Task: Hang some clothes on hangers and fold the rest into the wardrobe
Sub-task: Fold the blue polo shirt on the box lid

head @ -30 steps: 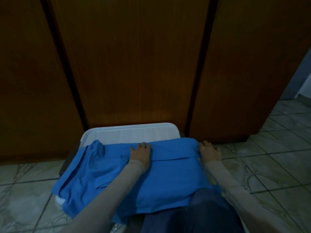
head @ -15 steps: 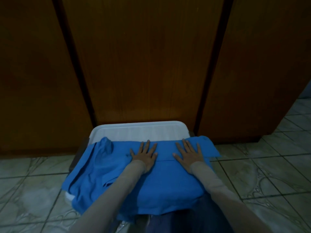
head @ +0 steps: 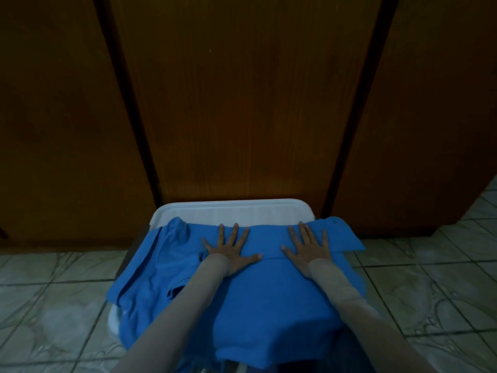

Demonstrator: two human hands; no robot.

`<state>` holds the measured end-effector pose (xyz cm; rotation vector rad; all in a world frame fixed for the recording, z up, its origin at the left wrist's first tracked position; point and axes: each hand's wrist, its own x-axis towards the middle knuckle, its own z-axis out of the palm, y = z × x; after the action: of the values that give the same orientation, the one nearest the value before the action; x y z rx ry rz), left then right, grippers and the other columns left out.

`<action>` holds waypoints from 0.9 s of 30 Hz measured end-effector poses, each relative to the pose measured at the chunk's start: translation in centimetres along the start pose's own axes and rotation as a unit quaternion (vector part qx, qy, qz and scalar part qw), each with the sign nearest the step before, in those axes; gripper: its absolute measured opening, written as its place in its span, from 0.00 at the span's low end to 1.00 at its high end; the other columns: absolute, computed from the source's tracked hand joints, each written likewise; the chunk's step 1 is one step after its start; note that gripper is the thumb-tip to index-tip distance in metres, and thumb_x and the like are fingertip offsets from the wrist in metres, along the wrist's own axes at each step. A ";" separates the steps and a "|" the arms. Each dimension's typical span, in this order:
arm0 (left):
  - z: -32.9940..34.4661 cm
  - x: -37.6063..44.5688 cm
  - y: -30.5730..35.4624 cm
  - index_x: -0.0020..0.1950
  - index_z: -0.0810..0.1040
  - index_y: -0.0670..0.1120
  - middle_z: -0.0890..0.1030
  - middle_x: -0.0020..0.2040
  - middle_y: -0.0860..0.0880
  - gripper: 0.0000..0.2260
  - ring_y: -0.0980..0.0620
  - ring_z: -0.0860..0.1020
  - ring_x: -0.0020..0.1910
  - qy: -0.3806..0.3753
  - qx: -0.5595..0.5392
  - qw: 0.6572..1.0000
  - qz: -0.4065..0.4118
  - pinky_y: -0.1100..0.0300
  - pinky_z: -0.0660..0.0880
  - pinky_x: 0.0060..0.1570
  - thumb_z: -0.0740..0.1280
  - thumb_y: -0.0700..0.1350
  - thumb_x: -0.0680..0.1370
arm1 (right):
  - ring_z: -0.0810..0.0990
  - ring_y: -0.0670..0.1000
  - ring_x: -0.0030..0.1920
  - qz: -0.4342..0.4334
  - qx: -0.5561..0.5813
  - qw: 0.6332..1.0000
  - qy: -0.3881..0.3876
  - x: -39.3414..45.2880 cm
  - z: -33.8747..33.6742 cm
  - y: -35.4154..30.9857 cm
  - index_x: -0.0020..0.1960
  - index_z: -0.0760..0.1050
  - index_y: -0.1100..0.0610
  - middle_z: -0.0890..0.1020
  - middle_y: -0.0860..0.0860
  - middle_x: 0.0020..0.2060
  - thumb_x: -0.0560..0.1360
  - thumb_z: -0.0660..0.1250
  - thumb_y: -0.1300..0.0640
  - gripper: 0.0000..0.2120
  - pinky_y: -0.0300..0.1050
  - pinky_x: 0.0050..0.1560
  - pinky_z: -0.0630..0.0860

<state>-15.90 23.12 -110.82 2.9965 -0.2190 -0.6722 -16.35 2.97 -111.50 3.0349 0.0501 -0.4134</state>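
Note:
A blue shirt (head: 269,297) lies spread over a white plastic lid (head: 234,211) low in the head view, its left side bunched and hanging over the edge. My left hand (head: 231,249) presses flat on the shirt near its far edge, fingers spread. My right hand (head: 309,249) presses flat beside it, just right of a folded band of cloth, fingers also spread. Both arms wear pale long sleeves. The closed brown wardrobe doors (head: 242,103) stand right behind the lid.
Pale patterned floor tiles (head: 53,305) surround the lid on both sides. A dark box edge (head: 126,262) shows under the lid at the left. The wardrobe's right corner ends at the far right, with more tiles (head: 478,211) beyond it.
My right hand slid left from the shirt's right edge onto its top and now lies flat. Both hands have spread their fingers wider. The right flap has been folded over.

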 end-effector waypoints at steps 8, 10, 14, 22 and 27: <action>-1.6 4.1 -0.9 0.72 0.30 0.61 0.29 0.74 0.56 0.39 0.44 0.29 0.73 0.013 0.006 1.000 -0.003 0.27 0.37 0.65 0.46 0.75 0.71 | 0.36 0.52 0.75 0.010 0.007 1.000 0.008 3.9 -1.0 -0.3 0.75 0.31 0.48 0.34 0.52 0.75 0.79 0.39 0.37 0.31 0.61 0.71 0.33; -1.9 4.8 -1.1 0.72 0.30 0.61 0.29 0.74 0.56 0.39 0.44 0.29 0.73 0.014 0.004 1.000 -0.002 0.27 0.37 0.64 0.47 0.75 0.70 | 0.35 0.53 0.75 0.016 0.008 1.000 0.011 4.6 -1.1 -0.4 0.75 0.31 0.47 0.34 0.51 0.75 0.78 0.39 0.36 0.31 0.63 0.70 0.34; -2.0 5.4 -1.2 0.72 0.30 0.61 0.29 0.74 0.56 0.39 0.44 0.29 0.73 0.014 0.010 1.000 0.002 0.27 0.37 0.65 0.46 0.75 0.70 | 0.32 0.56 0.74 0.036 0.013 0.999 0.017 5.1 -1.2 -0.4 0.75 0.31 0.45 0.33 0.52 0.74 0.77 0.39 0.33 0.33 0.66 0.69 0.35; -1.8 5.1 -1.4 0.73 0.30 0.61 0.30 0.74 0.55 0.39 0.44 0.30 0.73 0.028 0.012 0.999 0.007 0.28 0.38 0.65 0.46 0.75 0.71 | 0.47 0.65 0.74 0.158 0.102 0.982 0.025 4.6 -1.9 0.7 0.76 0.35 0.46 0.41 0.59 0.75 0.67 0.49 0.23 0.48 0.63 0.70 0.54; -1.6 4.6 -1.3 0.73 0.31 0.60 0.30 0.75 0.55 0.38 0.45 0.31 0.73 0.038 0.014 0.999 0.012 0.29 0.37 0.66 0.46 0.74 0.72 | 0.71 0.59 0.64 0.195 0.230 0.953 0.034 3.5 -2.1 3.6 0.76 0.44 0.50 0.68 0.58 0.68 0.68 0.58 0.27 0.47 0.51 0.60 0.70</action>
<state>-10.96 23.77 -111.40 3.0337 -0.2623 -0.5569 -12.23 -0.40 -110.15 3.3803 -0.7313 -0.3192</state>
